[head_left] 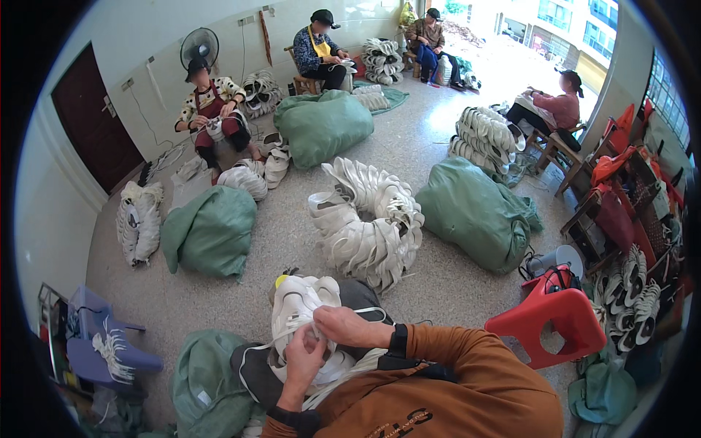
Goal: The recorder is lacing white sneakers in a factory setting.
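White shoe uppers (287, 305) rest on my lap, the front one with its lace holes facing up. A white shoelace (374, 314) loops out to the right beside my right hand (345, 326), and another length hangs over the left side. My right hand is closed in a pinch on the shoelace at the upper's opening. Just below and touching it, my left hand (302, 358) pinches at the same spot, fingertips together. What lies between the left fingertips is too small to make out. More white laces (328, 387) trail across my lap under my wrists.
A ring of stacked white uppers (350, 244) lies on the floor ahead, between green sacks (212, 232) (475, 215). A red stool (548, 321) stands right; a purple chair (109, 343) with laces stands left. Several people sit working with uppers farther off.
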`<state>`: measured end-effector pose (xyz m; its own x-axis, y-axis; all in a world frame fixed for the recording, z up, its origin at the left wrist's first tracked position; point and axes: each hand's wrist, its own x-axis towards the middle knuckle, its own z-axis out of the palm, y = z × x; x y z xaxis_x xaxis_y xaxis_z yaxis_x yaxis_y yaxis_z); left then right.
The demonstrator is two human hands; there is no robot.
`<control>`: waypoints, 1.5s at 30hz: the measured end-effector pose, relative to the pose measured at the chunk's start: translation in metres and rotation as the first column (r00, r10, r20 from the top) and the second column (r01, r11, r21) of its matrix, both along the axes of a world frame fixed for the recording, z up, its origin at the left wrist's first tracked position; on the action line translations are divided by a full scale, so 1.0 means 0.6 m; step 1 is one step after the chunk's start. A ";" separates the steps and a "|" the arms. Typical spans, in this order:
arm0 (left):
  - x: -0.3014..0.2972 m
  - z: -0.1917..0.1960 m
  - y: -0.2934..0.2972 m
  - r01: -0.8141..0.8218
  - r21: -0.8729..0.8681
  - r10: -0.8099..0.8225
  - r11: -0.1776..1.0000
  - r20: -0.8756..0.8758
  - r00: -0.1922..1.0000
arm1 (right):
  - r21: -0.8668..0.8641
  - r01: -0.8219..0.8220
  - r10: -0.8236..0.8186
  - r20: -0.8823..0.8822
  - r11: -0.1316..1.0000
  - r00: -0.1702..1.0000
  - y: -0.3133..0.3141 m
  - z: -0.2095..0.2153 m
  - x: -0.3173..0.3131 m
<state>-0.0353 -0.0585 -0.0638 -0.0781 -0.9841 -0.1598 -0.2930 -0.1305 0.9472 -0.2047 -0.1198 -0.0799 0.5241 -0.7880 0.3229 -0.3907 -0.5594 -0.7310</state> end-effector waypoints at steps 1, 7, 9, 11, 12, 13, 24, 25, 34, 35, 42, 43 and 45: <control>0.002 0.002 -0.002 0.005 -0.004 -0.005 1.000 0.002 1.000 | 0.002 0.014 -0.014 -0.048 1.000 0.999 0.001 -0.002 0.001; 0.022 -0.009 -0.013 0.043 0.060 -0.029 0.997 -0.223 0.975 | 0.032 -0.001 0.002 -0.018 0.999 1.000 -0.002 0.012 0.001; 0.016 -0.011 -0.012 0.010 0.009 -0.009 1.000 -0.136 0.991 | 0.104 0.013 -0.009 -0.037 0.995 0.999 -0.001 0.013 0.002; 0.003 -0.018 -0.007 -0.028 -0.025 0.025 0.999 -0.110 0.994 | 0.176 0.025 -0.015 -0.057 0.984 0.998 0.001 0.012 0.006; -0.002 -0.019 -0.007 -0.067 -0.057 0.062 0.996 -0.085 0.994 | 0.157 0.029 -0.019 -0.066 0.987 0.998 0.001 0.011 0.010; -0.003 -0.017 -0.005 -0.068 -0.058 0.063 0.996 -0.085 0.994 | 0.141 0.032 -0.021 -0.075 0.990 0.997 0.003 0.009 0.012; 0.214 0.052 0.047 0.039 0.231 0.204 0.972 -0.914 0.350 | 0.163 0.071 -0.074 0.017 0.984 0.997 -0.004 0.010 -0.018; 0.243 0.057 0.065 -0.292 0.205 0.290 0.934 -0.913 0.288 | 0.134 0.082 -0.083 0.002 0.988 0.997 -0.003 0.014 -0.013; 0.220 0.053 0.071 -0.078 0.171 0.080 0.982 -0.007 0.997 | 0.550 -0.022 -0.049 0.114 0.835 0.992 -0.020 0.027 -0.014; 0.198 0.057 0.063 -0.137 0.012 0.136 0.991 0.071 0.988 | 0.481 -0.032 -0.015 0.093 0.876 0.996 -0.022 0.020 -0.015; 0.089 0.048 0.020 0.158 -0.575 0.190 0.803 0.498 0.846 | 0.096 -0.216 0.200 0.149 0.972 0.968 -0.048 0.020 -0.015; 0.084 0.039 0.015 0.206 -0.571 0.176 0.794 0.541 0.822 | 0.098 -0.219 0.204 0.149 0.971 0.968 -0.046 0.029 -0.015; 0.081 0.036 0.003 0.255 -0.568 0.169 0.783 0.589 0.791 | 0.636 -0.331 0.143 0.329 0.697 0.933 -0.033 0.056 -0.023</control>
